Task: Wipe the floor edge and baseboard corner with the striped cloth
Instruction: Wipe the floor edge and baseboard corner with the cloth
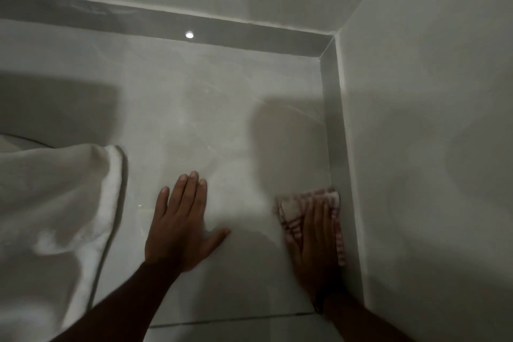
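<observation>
A red-and-white striped cloth (pixel 294 209) lies flat on the glossy grey floor tile (pixel 211 108), pushed against the right-hand baseboard (pixel 331 119). My right hand (pixel 315 241) presses down on the cloth with fingers spread, and it looks motion-blurred. Part of the cloth is hidden under that hand. My left hand (pixel 180 219) rests flat on the bare tile to the left of the cloth, palm down, holding nothing. The baseboard corner (pixel 326 48) lies farther ahead, where the far baseboard (pixel 166 21) meets the right one.
White bedding or a towel (pixel 63 203) hangs down at the left and touches the floor. Plain pale walls rise behind both baseboards. A ceiling light reflection (pixel 189 34) shows on the far baseboard. A grout line (pixel 222 321) crosses the floor near my wrists.
</observation>
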